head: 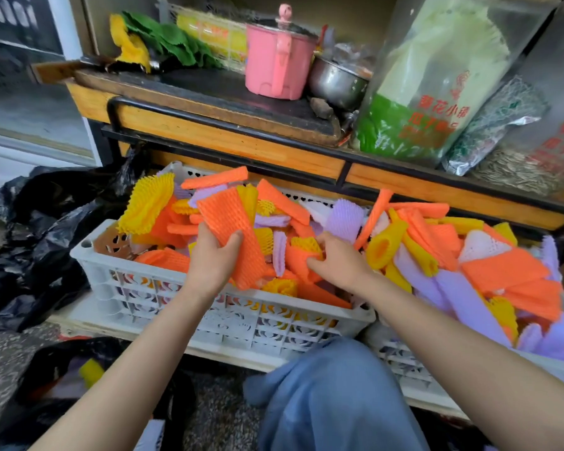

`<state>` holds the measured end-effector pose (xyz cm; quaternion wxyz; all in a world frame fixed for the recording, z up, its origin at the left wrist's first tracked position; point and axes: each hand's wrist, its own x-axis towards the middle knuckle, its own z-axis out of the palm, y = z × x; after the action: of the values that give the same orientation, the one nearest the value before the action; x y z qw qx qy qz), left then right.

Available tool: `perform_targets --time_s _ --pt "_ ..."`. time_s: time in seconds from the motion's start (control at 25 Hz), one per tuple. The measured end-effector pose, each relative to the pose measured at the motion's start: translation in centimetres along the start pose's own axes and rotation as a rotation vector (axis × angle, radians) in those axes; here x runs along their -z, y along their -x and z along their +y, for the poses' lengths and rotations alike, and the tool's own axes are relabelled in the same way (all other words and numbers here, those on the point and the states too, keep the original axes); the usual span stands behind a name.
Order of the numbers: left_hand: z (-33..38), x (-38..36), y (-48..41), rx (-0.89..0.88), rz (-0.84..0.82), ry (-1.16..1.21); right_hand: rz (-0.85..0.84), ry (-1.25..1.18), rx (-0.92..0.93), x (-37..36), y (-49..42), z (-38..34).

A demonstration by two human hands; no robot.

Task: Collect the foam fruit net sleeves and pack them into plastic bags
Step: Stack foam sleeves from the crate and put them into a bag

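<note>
A white plastic crate (163, 288) in front of me is heaped with orange, yellow and purple foam net sleeves (280, 222). My left hand (214, 255) grips a flat stack of orange sleeves (232, 229), thumb across its front, held tilted above the crate. My right hand (336, 258) reaches into the pile and pinches another orange sleeve (298, 260) beside a yellow one. More sleeves spill over a second crate (401, 362) at the right. A black plastic bag (79, 375) with a few sleeves inside lies open at the lower left.
Black bags (46, 229) are bunched to the left of the crate. Above runs a wooden shelf (228, 138) with a black rail, carrying a pink pot (274, 60), a steel bowl (336, 81) and clear bags of nets (433, 79). My knee in blue trousers (332, 395) is below.
</note>
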<state>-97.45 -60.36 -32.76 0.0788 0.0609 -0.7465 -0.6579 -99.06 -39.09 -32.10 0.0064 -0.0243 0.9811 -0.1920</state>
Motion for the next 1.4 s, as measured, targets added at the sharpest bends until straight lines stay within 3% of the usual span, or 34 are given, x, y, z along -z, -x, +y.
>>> perform_targets --time_s 0.12,0.28,0.52,0.8,1.04,1.24,1.32,1.4 --pt "-0.5 -0.8 0.5 0.015 0.045 -0.014 0.127 -0.054 -0.021 1.0 0.6 -0.1" --pt "0.0 -2.7 1.4 -0.042 0.056 -0.009 0.269 -0.116 0.095 1.8 2.9 -1.7" --pt "-0.1 -3.0 4.1 -0.195 -0.162 0.307 0.186 -0.45 0.203 0.6 5.8 -6.2" --pt "-1.8 2.7 8.3 -0.396 -0.053 0.092 0.131 -0.553 0.14 -1.5 7.5 -10.6" --pt "-7.6 7.5 11.3 -0.276 0.065 0.038 0.089 -0.466 0.159 -7.4 8.5 -12.5" --pt "-13.5 11.0 13.2 -0.188 0.157 -0.204 -0.018 -0.4 0.198 -12.3 10.3 -13.3" --pt "-16.4 12.1 13.1 0.015 0.197 -0.341 -0.069 -0.391 0.176 -14.0 11.0 -13.6" --pt "-19.2 13.2 13.0 0.309 0.13 -0.595 -0.109 -0.397 0.155 -15.5 11.9 -13.9"
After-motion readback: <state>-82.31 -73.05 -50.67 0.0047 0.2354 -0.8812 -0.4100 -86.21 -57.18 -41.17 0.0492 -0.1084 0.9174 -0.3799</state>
